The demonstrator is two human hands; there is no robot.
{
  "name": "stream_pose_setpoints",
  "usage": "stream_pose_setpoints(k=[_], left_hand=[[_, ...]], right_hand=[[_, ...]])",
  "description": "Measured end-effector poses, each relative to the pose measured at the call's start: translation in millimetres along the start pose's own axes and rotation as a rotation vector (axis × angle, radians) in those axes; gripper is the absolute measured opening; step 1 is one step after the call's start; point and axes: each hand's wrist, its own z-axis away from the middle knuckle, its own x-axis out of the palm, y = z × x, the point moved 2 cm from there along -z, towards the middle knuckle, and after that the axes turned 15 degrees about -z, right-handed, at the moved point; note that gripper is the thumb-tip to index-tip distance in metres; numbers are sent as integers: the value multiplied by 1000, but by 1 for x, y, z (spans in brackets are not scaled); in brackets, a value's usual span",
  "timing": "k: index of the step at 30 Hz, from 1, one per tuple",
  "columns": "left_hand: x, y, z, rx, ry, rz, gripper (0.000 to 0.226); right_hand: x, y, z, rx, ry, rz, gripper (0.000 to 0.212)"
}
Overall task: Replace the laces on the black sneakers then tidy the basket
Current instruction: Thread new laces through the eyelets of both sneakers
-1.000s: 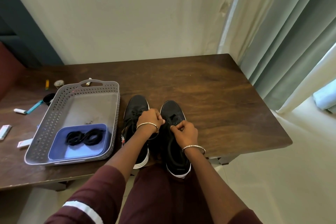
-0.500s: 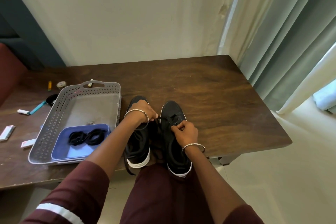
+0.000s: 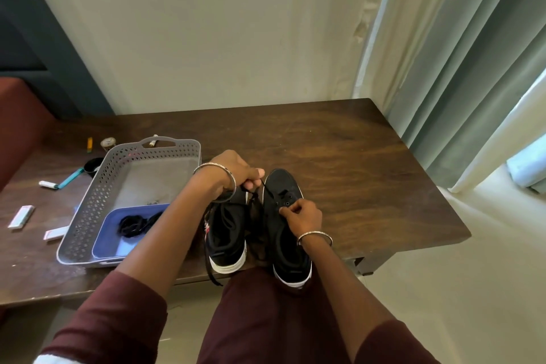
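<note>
Left hand [image 3: 236, 171] grips black lace [image 3: 267, 190], taut from right sneaker [image 3: 283, 182]; right hand [image 3: 304, 216] pinches that sneaker's eyelet edge.

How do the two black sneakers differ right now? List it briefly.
The right sneaker shows its toe and bare eyelets; the left sneaker has its front hidden behind the left hand. A lace runs from the right sneaker's eyelets to that hand, while the right hand pinches at them; a loose lace end hangs by the left sneaker. Both are black, white-soled.
</note>
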Motion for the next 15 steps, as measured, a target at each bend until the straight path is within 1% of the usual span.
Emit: stream_pose_setpoints(k=[2,5,7,8,10,12,13,15], left_hand=[[-2,6,13,41,-40,111,24],[-3,11,22,55,-69,234,23],[-1,13,25,43,-44,237,21],[2,14,28,35,-35,237,21],[10,18,30,14,-26,282,20],[18,22,29,5,2,335,18],[21,21,26,5,37,351,18],[26,16,16,4,135,329,17]], right_hand=[[-2,-7,4,-32,18,-47,19],[-8,-29,25,-318,75,-113,11],[-7,-43,43,-455,-24,-208,4],[-6,-49,52,-477,-97,-244,5],[-3,-57,60,-442,-196,-324,6],[-4,-62,64,-373,-233,-439,14],[-5,-63,66,-338,-263,-504,21],[-9,-67,70,-266,-334,-650,27]])
